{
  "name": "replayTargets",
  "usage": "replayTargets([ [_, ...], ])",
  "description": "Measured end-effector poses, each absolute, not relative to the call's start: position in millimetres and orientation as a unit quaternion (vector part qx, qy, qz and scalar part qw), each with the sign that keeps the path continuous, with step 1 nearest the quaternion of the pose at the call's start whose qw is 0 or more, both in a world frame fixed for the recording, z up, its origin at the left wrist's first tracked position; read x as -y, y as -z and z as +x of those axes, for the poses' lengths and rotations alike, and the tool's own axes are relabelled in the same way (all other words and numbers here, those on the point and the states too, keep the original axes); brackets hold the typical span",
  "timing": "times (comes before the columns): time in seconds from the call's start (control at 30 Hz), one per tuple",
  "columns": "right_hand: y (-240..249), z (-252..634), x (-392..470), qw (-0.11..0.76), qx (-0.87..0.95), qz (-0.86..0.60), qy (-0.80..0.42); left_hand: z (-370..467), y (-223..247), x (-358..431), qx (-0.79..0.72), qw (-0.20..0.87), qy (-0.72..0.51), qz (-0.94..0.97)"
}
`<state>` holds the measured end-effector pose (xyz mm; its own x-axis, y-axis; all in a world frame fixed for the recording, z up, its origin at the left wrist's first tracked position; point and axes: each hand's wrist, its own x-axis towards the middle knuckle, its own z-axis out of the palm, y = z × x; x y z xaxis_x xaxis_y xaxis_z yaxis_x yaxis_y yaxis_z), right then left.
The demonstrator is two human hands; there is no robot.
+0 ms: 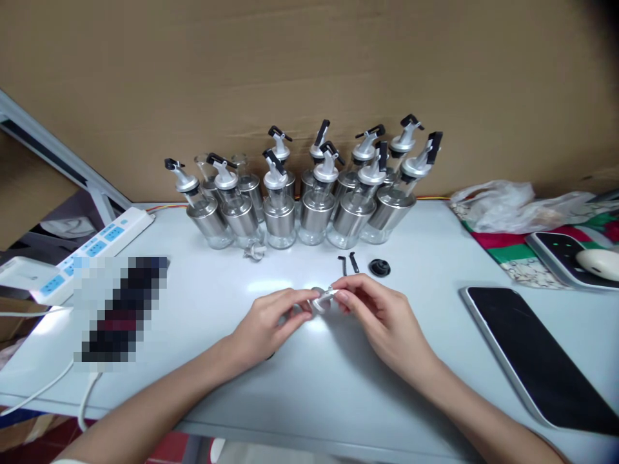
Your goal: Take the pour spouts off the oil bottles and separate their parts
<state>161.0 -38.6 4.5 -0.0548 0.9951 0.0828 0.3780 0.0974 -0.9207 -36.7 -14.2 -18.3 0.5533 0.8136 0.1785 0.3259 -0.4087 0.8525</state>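
Between both hands, just above the table, is a silver pourer top (321, 303) like those on the bottles behind. My left hand (271, 319) pinches its round base between thumb and fingers. The fingers of my right hand (382, 316) close on its narrow spout end. Beyond the right hand lie two small black levers (354, 262) and a round black stopper (380, 267). A second loose silver pourer top (254, 251) rests in front of the bottles. Something small and dark shows partly under my left wrist.
Several glass bottles with steel sleeves (316, 216) stand in rows at the back, most with pourers. On the left are a power strip (97, 248) and a blurred-out dark device (123, 309). A black-topped device (536, 354), cloth (498, 241) and plastic bag (512, 205) lie right.
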Motion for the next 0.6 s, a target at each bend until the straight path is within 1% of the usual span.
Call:
replayTargets([
  [0.07, -5.1, 161.8, 37.7, 0.409, 0.593, -0.544, -0.429, -38.7, 16.5, 14.2, -0.328, 0.32, -0.293, 0.839],
  [0.17, -5.4, 161.9, 35.6, 0.414, 0.55, -0.528, -0.497, -40.5, 12.3, 13.0, -0.294, 0.224, -0.292, 0.882],
  [0.27, -5.1, 160.4, 34.3, 0.408, 0.519, -0.518, -0.544, -40.6, 9.6, 12.1, -0.269, 0.167, -0.291, 0.903],
  [0.37, -5.3, 160.2, 33.6, 0.383, 0.522, -0.506, -0.57, -39.1, 9.2, 12.3, -0.231, 0.132, -0.31, 0.913],
  [0.43, -6.9, 164.6, 32.2, 0.373, 0.553, -0.513, -0.54, -37.6, 9.5, 12.5, -0.22, 0.117, -0.325, 0.912],
  [0.5, -10.2, 174.5, 29.3, 0.352, 0.603, -0.537, -0.474, -36.4, 9.7, 12.4, -0.229, 0.108, -0.336, 0.907],
  [0.53, -12.2, 181.5, 27.5, 0.327, 0.633, -0.547, -0.44, -35.9, 9.9, 12.3, -0.237, 0.104, -0.341, 0.904],
  [0.6, -15.9, 197.9, 23.8, 0.23, 0.697, -0.537, -0.415, -35.3, 10.6, 12.0, -0.252, 0.092, -0.351, 0.897],
])
